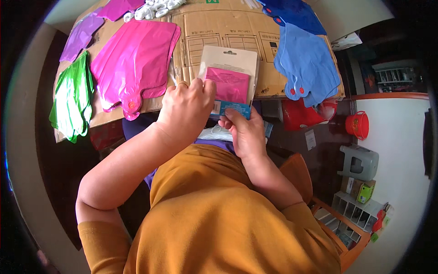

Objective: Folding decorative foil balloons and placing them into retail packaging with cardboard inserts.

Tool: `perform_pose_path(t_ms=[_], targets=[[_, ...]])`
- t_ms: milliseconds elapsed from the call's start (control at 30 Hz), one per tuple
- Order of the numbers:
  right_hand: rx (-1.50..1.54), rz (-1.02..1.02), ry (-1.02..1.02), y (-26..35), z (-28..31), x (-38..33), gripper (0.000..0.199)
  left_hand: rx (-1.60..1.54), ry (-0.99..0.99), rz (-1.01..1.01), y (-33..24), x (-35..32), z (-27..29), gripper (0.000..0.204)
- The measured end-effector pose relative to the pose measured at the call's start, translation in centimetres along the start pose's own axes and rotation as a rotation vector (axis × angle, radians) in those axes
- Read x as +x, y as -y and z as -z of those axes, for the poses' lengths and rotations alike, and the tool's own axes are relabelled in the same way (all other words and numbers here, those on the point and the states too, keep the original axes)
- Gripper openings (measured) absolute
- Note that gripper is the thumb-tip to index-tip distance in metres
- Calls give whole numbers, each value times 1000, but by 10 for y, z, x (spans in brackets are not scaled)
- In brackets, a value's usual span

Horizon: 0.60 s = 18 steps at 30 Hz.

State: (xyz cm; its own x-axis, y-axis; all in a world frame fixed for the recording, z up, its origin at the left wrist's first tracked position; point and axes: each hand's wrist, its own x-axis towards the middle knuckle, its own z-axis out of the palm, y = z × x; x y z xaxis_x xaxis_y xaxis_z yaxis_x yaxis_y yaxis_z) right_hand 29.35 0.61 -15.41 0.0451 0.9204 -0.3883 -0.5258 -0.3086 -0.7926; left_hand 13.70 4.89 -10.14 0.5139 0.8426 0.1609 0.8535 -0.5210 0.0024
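Observation:
A flat hang-hole package (pixel 230 55) with a white top, a folded pink sheet-like item inside and a blue label at its lower end lies tilted over the cardboard's near edge. My left hand (pixel 185 104), a ring on one finger, is closed at the package's left side, its fingertips partly hidden. Gripping the lower right corner is my right hand (pixel 246 130), its thumb pressed on the blue label. To the left of the package is a stack of shiny pink flat pieces (pixel 137 55) that look like deflated foil balloons, with rounded tabs toward me.
Cardboard (pixel 191 25) covers the table. Green foil pieces (pixel 73 98) hang over its left edge, with purple ones (pixel 84 34) behind. Light blue pieces (pixel 305 59) and dark blue ones (pixel 296 13) lie right. White bundles (pixel 157 8) sit at the back. A red bucket (pixel 357 125) and grey stool (pixel 360 162) stand right.

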Motion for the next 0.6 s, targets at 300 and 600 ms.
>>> perform_pose_path(t_ms=[300,600], targets=[[-13,-1,27,-4,2,4,23,47,47,-32,-2,-2,6,30],[-7,-20,9,-8,9,6,20,128,-10,-129,-1,-11,12,39]])
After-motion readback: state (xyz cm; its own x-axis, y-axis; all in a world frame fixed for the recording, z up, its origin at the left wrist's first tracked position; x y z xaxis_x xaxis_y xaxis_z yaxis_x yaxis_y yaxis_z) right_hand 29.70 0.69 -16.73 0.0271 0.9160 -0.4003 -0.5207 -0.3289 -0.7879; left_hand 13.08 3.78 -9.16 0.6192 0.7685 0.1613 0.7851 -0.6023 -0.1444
